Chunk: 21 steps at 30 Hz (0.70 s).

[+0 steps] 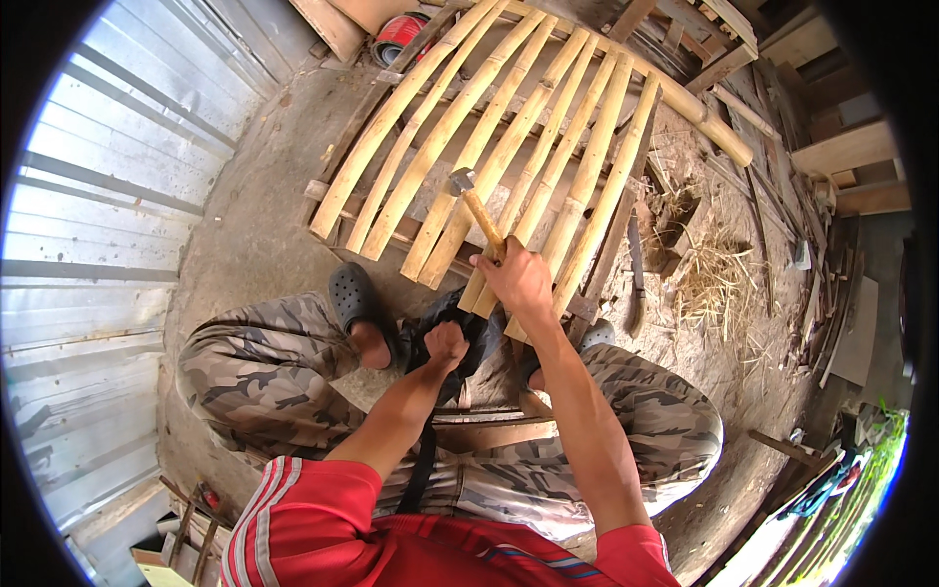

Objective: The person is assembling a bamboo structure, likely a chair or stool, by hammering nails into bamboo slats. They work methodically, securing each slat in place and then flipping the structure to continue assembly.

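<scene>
My right hand [520, 282] is wrapped round the wooden handle of a hammer [482, 215]. The hammer's metal head lies over the bamboo slats [430, 147], which run side by side across a wooden frame [614, 235] in front of me. My left hand [447, 344] is closed in a fist at a black bag [469, 338] between my legs, close to the near ends of the slats. Whatever its fingers hold, if anything, is hidden.
A machete [636, 279] lies on the ground right of the frame, beside straw-like shavings [724, 279]. A thick bamboo pole [709, 119] crosses the far right end of the slats. A red can [396, 39] stands at the back left, near a metal sheet wall [108, 196]. Scrap wood is piled at right.
</scene>
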Motion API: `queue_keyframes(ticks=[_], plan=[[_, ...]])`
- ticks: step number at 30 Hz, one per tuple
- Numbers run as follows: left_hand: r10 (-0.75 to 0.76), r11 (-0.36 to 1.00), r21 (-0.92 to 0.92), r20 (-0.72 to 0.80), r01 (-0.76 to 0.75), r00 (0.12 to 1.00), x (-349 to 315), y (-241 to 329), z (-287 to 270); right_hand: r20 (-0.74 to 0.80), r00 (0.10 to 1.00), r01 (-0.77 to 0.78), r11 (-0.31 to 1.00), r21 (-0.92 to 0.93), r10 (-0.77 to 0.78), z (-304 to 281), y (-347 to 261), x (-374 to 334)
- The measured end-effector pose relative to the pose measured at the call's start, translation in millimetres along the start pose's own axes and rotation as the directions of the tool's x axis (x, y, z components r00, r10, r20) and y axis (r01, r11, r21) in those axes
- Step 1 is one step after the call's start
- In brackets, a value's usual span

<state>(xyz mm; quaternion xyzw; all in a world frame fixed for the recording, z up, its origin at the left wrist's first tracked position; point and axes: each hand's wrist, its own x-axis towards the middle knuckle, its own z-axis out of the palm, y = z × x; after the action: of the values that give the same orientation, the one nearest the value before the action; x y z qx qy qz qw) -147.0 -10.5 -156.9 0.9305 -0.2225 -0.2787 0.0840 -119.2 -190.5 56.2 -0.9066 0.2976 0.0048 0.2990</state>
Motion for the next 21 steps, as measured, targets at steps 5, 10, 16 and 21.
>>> queue_keyframes(ticks=[5,10,16,21], plan=[[0.119,0.991,0.053,0.01,-0.119,0.993,-1,-16,8,-0.018,1.0,0.009,1.0,0.023,-0.009,-1,-2,-2],[0.093,0.994,-0.067,0.038,-0.09,0.995,7,-27,4,0.004,1.0,-0.001,1.0,0.025,0.001,-3,-4,-1],[0.084,0.967,-0.245,0.056,-0.068,0.995,13,-42,5,0.009,1.0,0.003,1.0,0.031,-0.003,-6,-1,0],[0.063,0.935,-0.349,-0.028,-0.069,0.998,13,-50,12,-0.006,1.0,0.024,0.999,0.029,-0.023,-4,-3,0]])
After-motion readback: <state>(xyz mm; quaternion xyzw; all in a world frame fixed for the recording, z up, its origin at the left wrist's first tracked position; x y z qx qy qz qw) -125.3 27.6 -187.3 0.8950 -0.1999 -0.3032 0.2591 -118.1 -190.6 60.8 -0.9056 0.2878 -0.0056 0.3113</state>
